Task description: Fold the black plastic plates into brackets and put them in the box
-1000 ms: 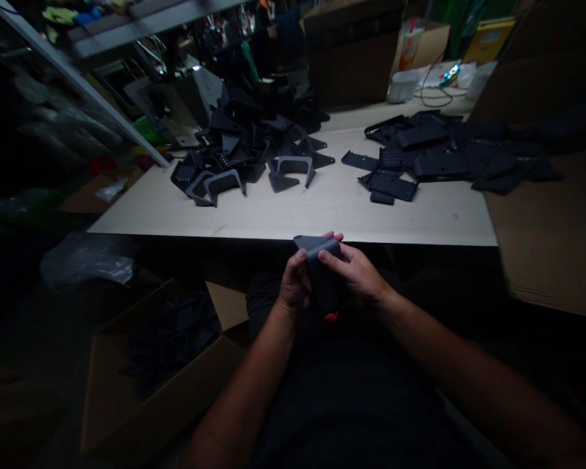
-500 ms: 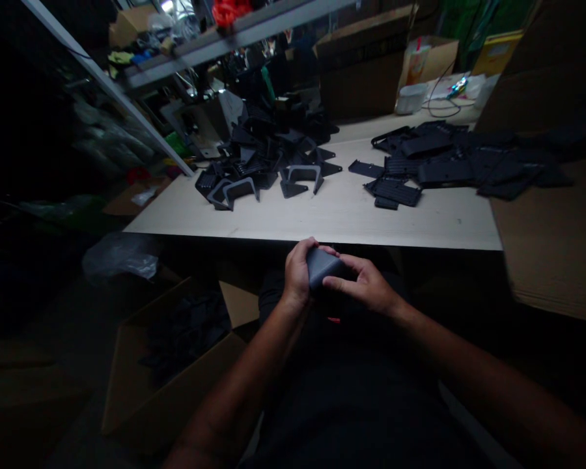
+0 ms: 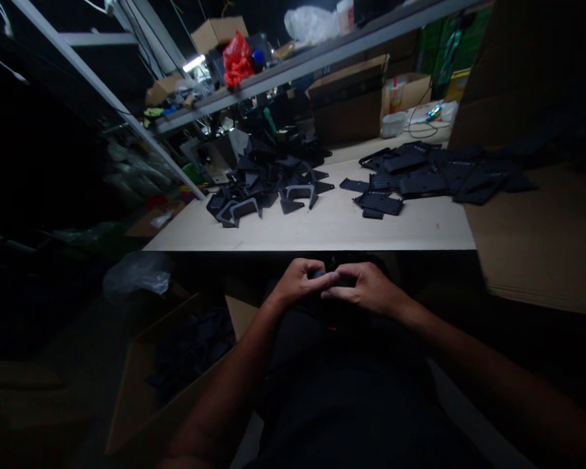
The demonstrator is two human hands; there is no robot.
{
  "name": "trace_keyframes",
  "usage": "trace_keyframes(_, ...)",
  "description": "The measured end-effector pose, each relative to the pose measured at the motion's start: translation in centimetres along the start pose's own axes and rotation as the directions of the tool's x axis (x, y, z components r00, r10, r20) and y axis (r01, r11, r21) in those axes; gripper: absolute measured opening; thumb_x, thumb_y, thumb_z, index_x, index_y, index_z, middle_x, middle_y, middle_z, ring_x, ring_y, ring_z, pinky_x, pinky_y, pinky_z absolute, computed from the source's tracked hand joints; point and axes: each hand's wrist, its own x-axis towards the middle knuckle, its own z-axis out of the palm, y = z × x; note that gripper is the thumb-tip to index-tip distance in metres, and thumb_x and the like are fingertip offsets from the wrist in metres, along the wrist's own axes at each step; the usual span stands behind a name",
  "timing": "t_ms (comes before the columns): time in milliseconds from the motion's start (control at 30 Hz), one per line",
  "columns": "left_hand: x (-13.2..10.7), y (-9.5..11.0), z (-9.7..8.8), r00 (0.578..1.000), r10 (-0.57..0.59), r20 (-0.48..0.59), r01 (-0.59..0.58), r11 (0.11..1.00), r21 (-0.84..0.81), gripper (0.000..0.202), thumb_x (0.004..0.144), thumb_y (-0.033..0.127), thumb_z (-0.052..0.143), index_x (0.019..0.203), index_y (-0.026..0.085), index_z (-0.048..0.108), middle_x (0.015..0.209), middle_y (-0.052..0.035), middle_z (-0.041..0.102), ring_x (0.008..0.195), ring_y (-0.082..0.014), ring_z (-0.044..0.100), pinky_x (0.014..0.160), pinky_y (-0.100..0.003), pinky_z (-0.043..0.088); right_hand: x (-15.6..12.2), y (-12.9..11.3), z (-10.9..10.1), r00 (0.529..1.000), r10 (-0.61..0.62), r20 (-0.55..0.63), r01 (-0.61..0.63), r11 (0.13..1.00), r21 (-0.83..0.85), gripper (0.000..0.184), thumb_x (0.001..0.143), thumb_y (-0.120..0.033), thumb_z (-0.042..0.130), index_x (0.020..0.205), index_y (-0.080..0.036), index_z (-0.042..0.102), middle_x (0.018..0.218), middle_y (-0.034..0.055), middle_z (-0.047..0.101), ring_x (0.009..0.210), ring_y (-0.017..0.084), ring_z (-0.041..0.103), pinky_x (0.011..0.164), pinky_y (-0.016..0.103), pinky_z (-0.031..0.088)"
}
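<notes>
Dark-grey piece [image 3: 318,275] btw left hand [image 3: 297,283] & right hand [image 3: 368,290]. Pale cream tabletop [image 3: 322,234], plain, no pattern. Blk plastic parts [image 3: 268,176] in a heap; blk panels [image 3: 381,204] w/ fine ribbed stripes. Bright red plastic bag [image 3: 237,62] on grey shelf [image 3: 293,75], whitish bag [image 3: 311,25] further along. Brown cardboard box [image 3: 542,241] at right.

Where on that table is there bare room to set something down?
A long bare strip runs along the front edge of the table, below both heaps. A narrower gap separates the left heap of black plastic parts from the right heap, both crowded.
</notes>
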Motion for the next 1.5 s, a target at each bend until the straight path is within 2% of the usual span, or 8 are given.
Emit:
trace_keyframes(133,-0.2,0.1,0.6,0.977,-0.128,-0.168,0.075,0.955,-0.288,0.057,0.08,0.063,0.075,0.056,0.02,0.047,0.056,0.0051,0.035,0.051,-0.0092,0.029,0.051,-0.028,0.019,-0.9,0.6,-1.3,0.984,-0.098,-0.149,0.095,0.995,-0.032,0.047,0.097,-0.06,0.062,0.077,-0.02,0.075,0.072,0.0013,0.065,0.068,0.016,0.056,0.059,0.027,0.038)
trace_keyframes(333,-0.2,0.3,1.9,0.956,-0.238,-0.174,0.128,0.868,-0.481,0.055,0.072,0.062,0.08,0.056,0.021,0.047,0.053,0.0051,0.037,0.047,-0.0088,0.029,0.048,-0.028,0.019,-1.1,1.5,-0.1,0.945,-0.028,-0.327,0.085,0.983,0.162,0.058,0.088,-0.068,0.068,0.059,-0.018,0.062,0.057,-0.0017,0.045,0.055,0.012,0.04,0.05,0.027,0.028)
trace_keyframes(700,-1.4,-1.7,1.3,0.947,-0.31,-0.084,0.2,0.773,-0.602,0.048,0.069,0.057,0.085,0.078,0.011,0.074,0.062,-0.0035,0.061,0.051,-0.0122,0.045,0.05,-0.027,0.028,4.0,0.5,-2.9,0.999,0.028,-0.033,-0.026,0.998,0.056,0.065,0.084,-0.077,0.063,0.058,-0.017,0.061,0.053,-0.0029,0.045,0.048,0.01,0.036,0.046,0.026,0.024)
trace_keyframes(900,-1.4,-3.5,-0.1,0.818,-0.365,-0.444,-0.065,0.708,-0.703,0.04,0.072,0.05,0.085,0.082,0.013,0.076,0.069,-0.001,0.065,0.057,-0.0123,0.054,0.056,-0.024,0.042,4.9,0.4,-4.1,0.901,-0.071,-0.428,0.045,0.997,-0.07,0.053,0.089,-0.068,0.069,0.079,-0.016,0.076,0.077,0.0053,0.072,0.072,0.017,0.063,0.065,0.027,0.045)
trace_keyframes(1000,-1.1,-4.3,-0.5,0.766,-0.354,-0.536,-0.146,0.717,-0.681,0.039,0.072,0.05,0.086,0.084,0.014,0.076,0.071,0.0008,0.065,0.062,-0.0116,0.056,0.059,-0.022,0.044,4.7,0.7,-3.0,0.938,0.203,-0.282,-0.126,0.955,0.269,0.06,0.08,-0.075,0.076,0.084,-0.015,0.076,0.083,0.0103,0.077,0.069,0.019,0.069,0.067,0.029,0.052)
trace_keyframes(1133,-0.9,-5.0,-0.3,0.814,-0.299,-0.497,-0.111,0.76,-0.64,0.04,0.078,0.052,0.083,0.088,0.013,0.076,0.073,-0.0002,0.065,0.064,-0.0126,0.055,0.061,-0.023,0.044,4.8,1.2,0.8,0.937,0.348,0.021,-0.305,0.79,0.532,0.065,0.073,-0.075,0.082,0.093,-0.014,0.077,0.091,0.0145,0.079,0.072,0.022,0.074,0.064,0.03,0.058)
trace_keyframes(1267,-1.4,-6.3,-0.4,0.866,-0.251,-0.432,-0.075,0.789,-0.609,0.035,0.082,0.048,0.082,0.081,0.015,0.072,0.069,0.0019,0.06,0.062,-0.0107,0.049,0.059,-0.022,0.038,5.4,1.2,3.8,0.947,0.321,0.006,-0.235,0.68,0.695,0.056,0.074,-0.066,0.086,0.093,-0.015,0.075,0.09,0.0095,0.079,0.078,0.02,0.074,0.075,0.03,0.06)
trace_keyframes(1500,-1.7,-8.8,-2.1,0.931,-0.347,-0.114,0.031,0.385,-0.922,0.051,0.088,0.065,0.063,0.093,0.015,0.075,0.083,-0.0089,0.076,0.078,-0.0251,0.071,0.073,-0.033,0.054,5.4,1.1,4.3,0.987,0.089,0.137,-0.125,0.95,0.287,0.035,0.088,-0.047,0.079,0.1,-0.015,0.08,0.092,0.0052,0.078,0.08,0.019,0.069,0.073,0.028,0.053)
